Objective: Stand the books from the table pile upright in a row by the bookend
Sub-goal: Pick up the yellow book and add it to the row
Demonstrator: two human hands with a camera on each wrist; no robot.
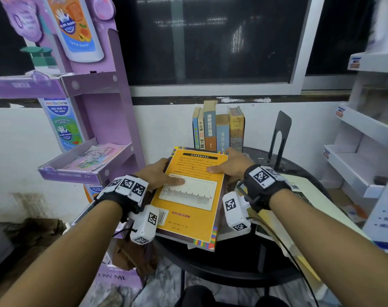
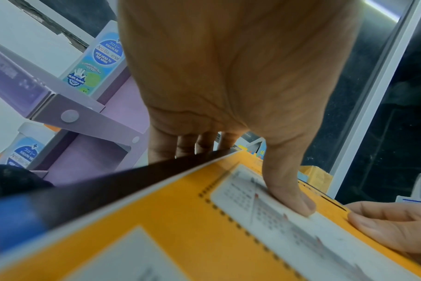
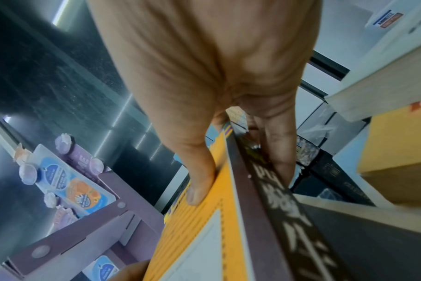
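An orange book (image 1: 189,196) lies face up over the round black table, tilted slightly. My left hand (image 1: 160,176) grips its left edge, thumb on the cover (image 2: 291,197) and fingers underneath (image 2: 187,146). My right hand (image 1: 230,166) grips the right edge near the far corner, thumb on top (image 3: 199,188), fingers along the dark spine (image 3: 279,161). Behind it, several books (image 1: 218,129) stand upright in a row against the wall. The black metal bookend (image 1: 279,136) stands to their right, with a gap between.
More flat books and papers (image 1: 299,196) lie on the right side of the table (image 1: 210,267). A purple cardboard display stand (image 1: 95,134) rises close on the left. White shelves (image 1: 361,156) stand on the right. A window is behind.
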